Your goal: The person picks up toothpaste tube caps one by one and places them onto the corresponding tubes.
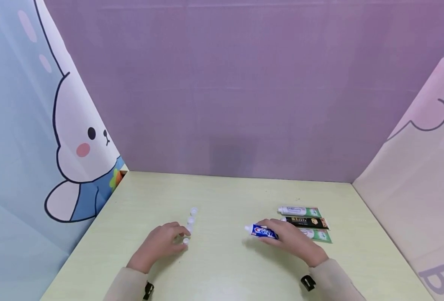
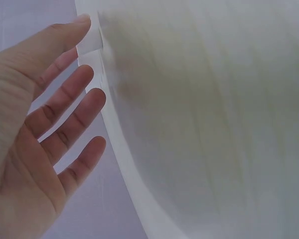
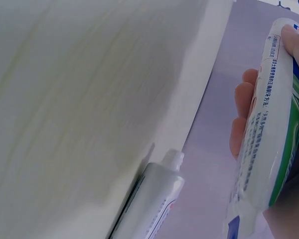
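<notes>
My left hand (image 1: 164, 241) reaches down around the nearest of several small white caps (image 1: 186, 241), with thumb and forefinger on either side of it. In the left wrist view, the fingers (image 2: 72, 134) of that hand are spread and relaxed. The other white caps (image 1: 193, 211) run away from it in a line. My right hand (image 1: 287, 238) grips a blue toothpaste tube (image 1: 264, 231) a little above the table, its white cap end pointing left. In the right wrist view, a white and green side of the held tube shows, thumb near one end.
To the right lie a white and green toothpaste tube (image 1: 301, 211), a black tube (image 1: 308, 222) and another green-ended tube (image 1: 321, 235), side by side and partly behind my right hand. A purple cloth (image 1: 244, 104) hangs behind the pale table (image 1: 222, 267), with printed cloths at both sides.
</notes>
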`<state>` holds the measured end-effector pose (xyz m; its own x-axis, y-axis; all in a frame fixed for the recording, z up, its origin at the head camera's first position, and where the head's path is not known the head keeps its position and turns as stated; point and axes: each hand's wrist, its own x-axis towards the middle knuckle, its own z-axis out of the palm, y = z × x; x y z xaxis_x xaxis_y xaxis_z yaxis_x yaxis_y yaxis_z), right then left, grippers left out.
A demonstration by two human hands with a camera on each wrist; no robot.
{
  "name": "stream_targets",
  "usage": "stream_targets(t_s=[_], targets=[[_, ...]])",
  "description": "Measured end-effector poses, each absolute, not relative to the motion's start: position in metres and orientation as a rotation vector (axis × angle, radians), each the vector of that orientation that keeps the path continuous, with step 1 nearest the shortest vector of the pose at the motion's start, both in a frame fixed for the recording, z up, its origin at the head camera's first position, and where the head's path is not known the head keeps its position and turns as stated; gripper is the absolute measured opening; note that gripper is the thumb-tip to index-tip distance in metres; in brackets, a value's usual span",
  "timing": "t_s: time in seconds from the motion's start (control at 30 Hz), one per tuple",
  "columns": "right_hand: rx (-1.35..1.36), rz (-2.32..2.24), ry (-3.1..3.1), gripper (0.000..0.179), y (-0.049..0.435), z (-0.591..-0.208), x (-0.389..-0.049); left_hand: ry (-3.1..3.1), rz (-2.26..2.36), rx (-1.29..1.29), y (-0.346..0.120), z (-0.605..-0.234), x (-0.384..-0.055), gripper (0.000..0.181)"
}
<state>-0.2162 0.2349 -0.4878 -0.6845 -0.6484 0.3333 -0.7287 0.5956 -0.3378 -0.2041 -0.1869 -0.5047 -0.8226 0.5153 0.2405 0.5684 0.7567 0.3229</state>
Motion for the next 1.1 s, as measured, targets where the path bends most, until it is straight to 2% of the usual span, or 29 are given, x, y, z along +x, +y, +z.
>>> stream_targets(t_s=[0.7, 1.1], targets=[[1.154, 0.689, -2.676, 0.032, 0.226, -0.488, -0.219, -2.928, -0.631, -0.837, -0.185, -0.504, -0.204, 0.011], [1.133, 0.68, -2.7, 0.033, 0.222, -0.487, -0.22, -2.903, -0.678, -0.884, -0.18, -0.497, -0.208, 0.013]])
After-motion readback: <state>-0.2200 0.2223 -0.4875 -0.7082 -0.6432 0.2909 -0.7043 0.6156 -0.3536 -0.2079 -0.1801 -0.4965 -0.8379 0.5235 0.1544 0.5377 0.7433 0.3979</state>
